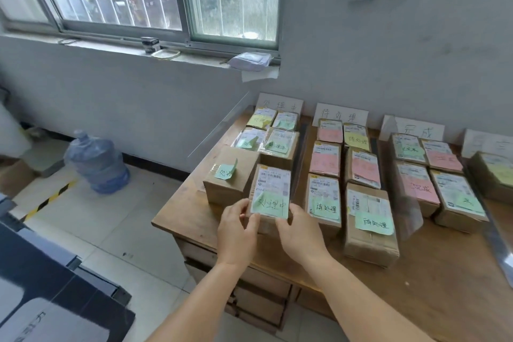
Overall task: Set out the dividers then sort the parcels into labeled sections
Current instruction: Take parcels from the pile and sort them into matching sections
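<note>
On the wooden table (433, 294), cardboard parcels with coloured sticky notes lie in columns under handwritten paper signs: a left sign (279, 102), a middle sign (340, 115) and a right sign (416, 129). Clear plastic dividers (301, 152) stand between the columns. Both hands grip the nearest parcel of the left column, a box with a green note (270, 194). My left hand (238, 227) is on its near left corner and my right hand (298, 230) on its near right corner. It rests beside another box with a green note (230, 175).
A fourth sign (485, 143) and more parcels sit at the far right edge. A water jug (97, 164) stands on the tiled floor to the left. A dark machine (41, 272) fills the lower left. The wall and window sill run behind the table.
</note>
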A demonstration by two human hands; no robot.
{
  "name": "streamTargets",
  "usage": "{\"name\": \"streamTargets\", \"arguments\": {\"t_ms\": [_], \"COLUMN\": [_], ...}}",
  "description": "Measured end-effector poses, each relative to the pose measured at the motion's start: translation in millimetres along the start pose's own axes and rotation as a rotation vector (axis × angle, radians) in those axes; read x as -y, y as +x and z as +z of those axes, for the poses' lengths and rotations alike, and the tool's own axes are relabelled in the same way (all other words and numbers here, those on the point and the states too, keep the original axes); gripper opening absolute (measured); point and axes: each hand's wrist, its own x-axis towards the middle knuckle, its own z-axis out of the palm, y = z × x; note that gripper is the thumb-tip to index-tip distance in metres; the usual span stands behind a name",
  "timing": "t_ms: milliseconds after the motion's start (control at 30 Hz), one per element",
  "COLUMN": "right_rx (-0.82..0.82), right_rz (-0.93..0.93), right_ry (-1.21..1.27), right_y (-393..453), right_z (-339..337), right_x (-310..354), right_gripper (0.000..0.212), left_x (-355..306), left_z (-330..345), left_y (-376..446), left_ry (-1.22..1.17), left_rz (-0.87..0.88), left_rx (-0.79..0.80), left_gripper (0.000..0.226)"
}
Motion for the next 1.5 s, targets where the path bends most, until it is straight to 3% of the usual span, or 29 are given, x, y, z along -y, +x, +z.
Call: {"name": "streamTargets", "arguments": {"t_ms": [300,400,500,633,900,1100,1500], "right_rx": [0.103,0.068,0.055,0.119,0.174,0.124,-0.026], "right_rz": [0.040,0.051,0.030,0.014,0.037,-0.038,-0.018], "right_ry": [-0.141,-0.124,-0.257,-0.429,-0.490,-0.483,-0.573], "right_y": [12,15,15,18,36,23,-42], "right_z": [31,37,38,39,32,18,-90], "right_x": [-6,-7,-8,-5,6,-3,-68], "right_gripper": [0.063,0.070,0.068,0.055,0.073,0.076,0.077], "left_x": [21,25,25,25,14,7,-83], "left_z": [11,10,7,9,17,16,72], "left_y": [20,23,26,34,53,47,-38], "left_ry": [0.395,0.681,0.912,1.050,1.150,1.157,0.983], "left_rz": [0.042,0.122,0.281,0.385,0.365,0.370,0.487], "left_rx": [0.278,0.312,0.325,0.376,0.408,0.381,0.467], "left_gripper": [0.065,0.062,0.055,0.066,0.076,0.078,0.079]}}
